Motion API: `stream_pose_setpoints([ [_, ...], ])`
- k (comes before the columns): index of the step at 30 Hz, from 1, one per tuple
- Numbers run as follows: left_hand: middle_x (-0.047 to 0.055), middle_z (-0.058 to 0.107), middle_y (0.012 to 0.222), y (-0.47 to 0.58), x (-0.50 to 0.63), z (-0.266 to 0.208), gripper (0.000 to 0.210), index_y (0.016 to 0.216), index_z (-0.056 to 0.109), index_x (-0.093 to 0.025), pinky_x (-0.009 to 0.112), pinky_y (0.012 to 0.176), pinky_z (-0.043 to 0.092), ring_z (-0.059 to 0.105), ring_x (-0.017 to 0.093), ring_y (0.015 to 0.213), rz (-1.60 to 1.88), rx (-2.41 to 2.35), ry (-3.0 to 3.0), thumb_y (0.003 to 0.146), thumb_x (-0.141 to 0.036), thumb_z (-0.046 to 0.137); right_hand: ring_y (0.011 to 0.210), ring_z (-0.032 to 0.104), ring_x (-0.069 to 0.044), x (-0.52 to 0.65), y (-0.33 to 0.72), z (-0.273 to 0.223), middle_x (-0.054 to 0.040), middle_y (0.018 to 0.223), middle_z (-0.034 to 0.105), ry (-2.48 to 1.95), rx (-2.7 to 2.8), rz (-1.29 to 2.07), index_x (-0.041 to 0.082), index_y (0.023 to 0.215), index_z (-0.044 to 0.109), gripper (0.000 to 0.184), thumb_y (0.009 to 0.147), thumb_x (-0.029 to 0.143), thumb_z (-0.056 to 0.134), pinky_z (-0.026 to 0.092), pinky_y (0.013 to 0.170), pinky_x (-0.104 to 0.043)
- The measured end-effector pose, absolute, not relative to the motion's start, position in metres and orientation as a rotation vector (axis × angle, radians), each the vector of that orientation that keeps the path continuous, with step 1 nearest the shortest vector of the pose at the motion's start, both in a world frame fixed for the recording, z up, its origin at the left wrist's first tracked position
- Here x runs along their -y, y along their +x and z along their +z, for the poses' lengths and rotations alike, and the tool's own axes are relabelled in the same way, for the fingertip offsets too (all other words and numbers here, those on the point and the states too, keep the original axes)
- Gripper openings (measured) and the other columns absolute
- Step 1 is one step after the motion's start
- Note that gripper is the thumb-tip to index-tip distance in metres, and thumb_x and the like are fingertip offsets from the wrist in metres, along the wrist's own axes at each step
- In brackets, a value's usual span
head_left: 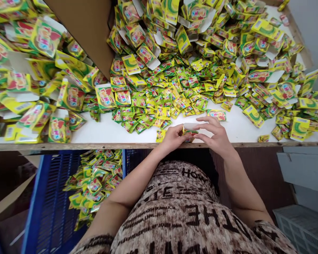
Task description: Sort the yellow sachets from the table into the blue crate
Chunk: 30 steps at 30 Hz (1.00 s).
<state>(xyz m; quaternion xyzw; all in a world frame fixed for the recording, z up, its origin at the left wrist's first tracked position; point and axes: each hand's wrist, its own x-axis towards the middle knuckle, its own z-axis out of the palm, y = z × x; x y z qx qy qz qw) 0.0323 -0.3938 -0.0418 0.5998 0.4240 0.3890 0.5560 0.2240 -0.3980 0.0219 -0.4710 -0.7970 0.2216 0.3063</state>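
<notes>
Close to the table's front edge, my left hand [172,137] pinches a small yellow and green candy box [190,132] between thumb and fingers. The white inner side of its raised flap [190,125] faces up. My right hand [215,134] is at the box's right end, thumb and forefinger on it and the other fingers spread above. Just beyond that hand lies another flat printed box [217,115]. A small yellow sachet [160,135] sits beside my left hand. Several green and yellow sachets [161,102] are heaped ahead. Whether anything is inside the held box is hidden.
Many open printed boxes [254,84] pile up at the back and right of the white table [100,132]. A brown cardboard divider [87,31] separates another pile of boxes [46,38] on the left. Below the edge, a blue crate [49,197] holds filled-looking boxes [95,183].
</notes>
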Motion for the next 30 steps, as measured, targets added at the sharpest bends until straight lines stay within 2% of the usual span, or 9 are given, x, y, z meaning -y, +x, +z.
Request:
stream_pose_setpoints([
  [5, 0.004, 0.073, 0.095, 0.029, 0.395, -0.039, 0.038, 0.106, 0.069, -0.018, 0.031, 0.081, 0.051, 0.063, 0.020, 0.088, 0.845, -0.996, 1.508, 0.080, -0.044, 0.074, 0.124, 0.049, -0.033, 0.405, 0.214, 0.017, -0.0114, 0.123, 0.065, -1.312, 2.282, 0.540, 0.023, 0.091, 0.075, 0.008, 0.087, 0.026, 0.069, 0.043, 0.105, -0.056],
  [8, 0.006, 0.073, 0.105, 0.024, 0.395, -0.032, 0.045, 0.112, 0.069, -0.019, 0.035, 0.092, 0.050, 0.064, 0.023, 0.099, 0.819, -0.973, 1.471, 0.082, -0.052, 0.070, 0.119, 0.054, -0.029, 0.409, 0.215, 0.019, -0.0092, 0.121, 0.065, -1.277, 2.063, 0.690, 0.025, 0.101, 0.075, 0.015, 0.088, 0.025, 0.067, 0.048, 0.100, -0.049],
  [10, 0.008, 0.072, 0.115, 0.021, 0.395, -0.027, 0.049, 0.118, 0.068, -0.019, 0.037, 0.100, 0.047, 0.063, 0.025, 0.110, 0.821, -0.925, 1.378, 0.089, -0.057, 0.058, 0.107, 0.060, -0.023, 0.414, 0.217, 0.016, -0.0071, 0.116, 0.066, -1.310, 1.703, 0.822, 0.027, 0.109, 0.073, 0.021, 0.089, 0.027, 0.066, 0.054, 0.086, -0.040],
  [12, 0.008, 0.070, 0.124, 0.018, 0.395, -0.023, 0.050, 0.123, 0.068, -0.020, 0.038, 0.108, 0.043, 0.060, 0.025, 0.120, 0.823, -0.863, 1.243, 0.094, -0.056, 0.049, 0.085, 0.062, -0.018, 0.419, 0.218, 0.010, -0.0044, 0.100, 0.068, -1.350, 1.346, 1.014, 0.026, 0.106, 0.072, 0.021, 0.086, 0.031, 0.069, 0.053, 0.066, -0.031],
  [16, 0.008, 0.074, 0.115, 0.021, 0.397, -0.019, 0.037, 0.111, 0.075, -0.018, 0.037, 0.105, 0.045, 0.065, 0.025, 0.111, 0.786, -0.810, 1.025, 0.086, -0.044, 0.066, 0.051, 0.045, -0.008, 0.421, 0.210, -0.002, 0.0033, 0.068, 0.057, -1.322, 0.994, 1.452, 0.021, 0.085, 0.068, 0.018, 0.076, 0.035, 0.074, 0.036, 0.046, -0.023],
  [19, 0.006, 0.077, 0.099, 0.028, 0.399, -0.018, 0.028, 0.100, 0.077, -0.017, 0.032, 0.092, 0.052, 0.069, 0.020, 0.094, 0.854, -0.878, 0.971, 0.078, -0.034, 0.075, 0.054, 0.044, -0.009, 0.417, 0.201, -0.002, 0.0032, 0.067, 0.056, -1.364, 1.135, 1.291, 0.020, 0.079, 0.069, 0.007, 0.075, 0.026, 0.071, 0.037, 0.048, -0.023],
  [22, 0.005, 0.077, 0.098, 0.033, 0.400, -0.019, 0.028, 0.102, 0.076, -0.019, 0.031, 0.087, 0.054, 0.069, 0.018, 0.090, 1.086, -0.985, 0.955, 0.077, -0.033, 0.077, 0.066, 0.052, -0.010, 0.412, 0.197, 0.003, -0.0018, 0.089, 0.065, -1.349, 1.333, 0.976, 0.023, 0.092, 0.077, 0.014, 0.081, 0.025, 0.068, 0.047, 0.059, -0.026],
  [25, 0.006, 0.078, 0.102, 0.034, 0.401, -0.020, 0.026, 0.101, 0.078, -0.022, 0.034, 0.093, 0.055, 0.071, 0.019, 0.095, 1.237, -1.079, 1.101, 0.078, -0.035, 0.077, 0.071, 0.058, -0.012, 0.409, 0.198, 0.005, -0.0043, 0.099, 0.068, -1.259, 1.351, 1.054, 0.026, 0.100, 0.079, 0.019, 0.086, 0.034, 0.068, 0.052, 0.058, -0.027],
  [30, 0.007, 0.077, 0.106, 0.036, 0.402, -0.022, 0.028, 0.107, 0.077, -0.022, 0.033, 0.090, 0.056, 0.071, 0.018, 0.095, 1.242, -1.119, 1.263, 0.086, -0.038, 0.070, 0.065, 0.060, -0.011, 0.404, 0.201, 0.003, -0.0019, 0.089, 0.066, -1.298, 1.276, 1.144, 0.024, 0.094, 0.079, 0.024, 0.078, 0.041, 0.078, 0.057, 0.055, -0.026],
])
